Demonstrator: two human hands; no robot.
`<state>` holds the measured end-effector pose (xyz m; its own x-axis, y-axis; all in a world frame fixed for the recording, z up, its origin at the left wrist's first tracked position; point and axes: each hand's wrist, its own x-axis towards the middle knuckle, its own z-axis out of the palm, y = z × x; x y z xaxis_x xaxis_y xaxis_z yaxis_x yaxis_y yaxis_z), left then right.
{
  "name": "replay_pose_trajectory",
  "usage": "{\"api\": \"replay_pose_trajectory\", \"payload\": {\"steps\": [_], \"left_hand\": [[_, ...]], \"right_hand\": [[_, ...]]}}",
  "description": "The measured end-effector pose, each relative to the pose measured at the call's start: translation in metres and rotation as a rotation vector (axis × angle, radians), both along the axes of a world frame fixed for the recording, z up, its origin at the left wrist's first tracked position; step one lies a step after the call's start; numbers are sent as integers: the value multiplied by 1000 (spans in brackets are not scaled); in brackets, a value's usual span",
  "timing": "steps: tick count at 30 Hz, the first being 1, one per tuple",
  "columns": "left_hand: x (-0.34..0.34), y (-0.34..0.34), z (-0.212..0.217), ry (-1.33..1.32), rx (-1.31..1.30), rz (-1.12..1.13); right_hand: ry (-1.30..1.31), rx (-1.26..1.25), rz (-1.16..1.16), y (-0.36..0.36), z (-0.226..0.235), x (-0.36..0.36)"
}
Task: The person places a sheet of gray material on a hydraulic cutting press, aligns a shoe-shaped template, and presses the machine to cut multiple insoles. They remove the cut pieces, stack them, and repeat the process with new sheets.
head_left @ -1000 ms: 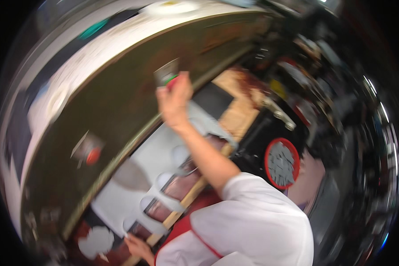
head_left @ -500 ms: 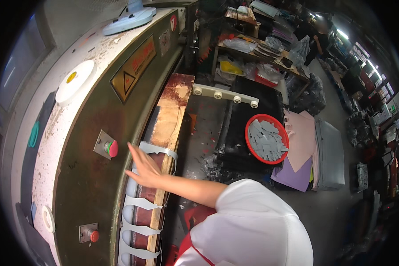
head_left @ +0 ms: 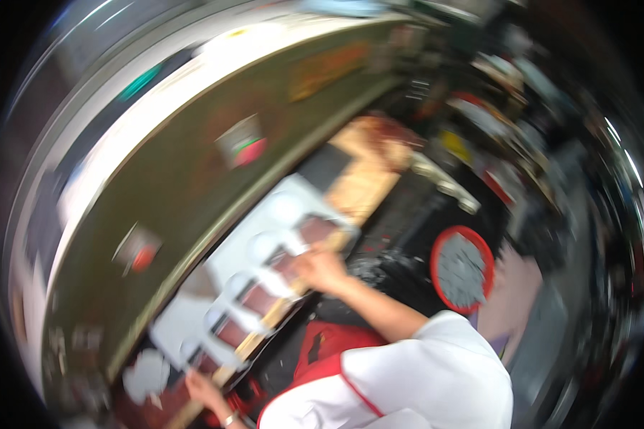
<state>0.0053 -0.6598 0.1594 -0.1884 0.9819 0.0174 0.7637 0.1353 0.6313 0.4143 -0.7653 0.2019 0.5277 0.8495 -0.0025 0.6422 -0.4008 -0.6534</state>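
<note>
A light grey sheet (head_left: 225,275) with a row of cut-outs lies along a wooden board (head_left: 361,193); reddish-brown board shows through the gaps. My right hand (head_left: 322,268) is at one of the strips on the sheet's near edge, its fingers curled in, apparently round the strip. Farther left, my left hand (head_left: 206,393) is at the sheet's lower left end, wearing a band at the wrist. Motion smears its fingers, so their grip is unclear. Beside it lies a loose pale piece (head_left: 147,375).
Behind the sheet stands a dark green machine beam (head_left: 186,171) with a pink-red button (head_left: 250,151) and a lower red button (head_left: 144,257). On the right is a red basin (head_left: 491,268) of grey offcuts. A bar with rollers (head_left: 447,184) juts from the board's far end.
The view has swung and blurred. My right hand, spread open near the upper button before, is now lower on the sheet's near edge with fingers curled. My left hand has come into view.
</note>
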Motion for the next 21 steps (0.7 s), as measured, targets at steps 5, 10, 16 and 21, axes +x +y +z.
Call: {"api": "replay_pose_trajectory", "payload": {"steps": [5, 10, 16, 21], "left_hand": [[-1, -8, 20, -96, -257, -94], [17, 12, 42, 254, -377, -134], [15, -7, 31, 350, -320, -159], [11, -8, 28, 223, -245, -228]], "right_hand": [[87, 345, 3, 111, 4, -30], [-173, 43, 412, 179, -1, -120], [81, 41, 320, 171, 1, -109], [1189, 125, 92, 161, 50, -40]]}}
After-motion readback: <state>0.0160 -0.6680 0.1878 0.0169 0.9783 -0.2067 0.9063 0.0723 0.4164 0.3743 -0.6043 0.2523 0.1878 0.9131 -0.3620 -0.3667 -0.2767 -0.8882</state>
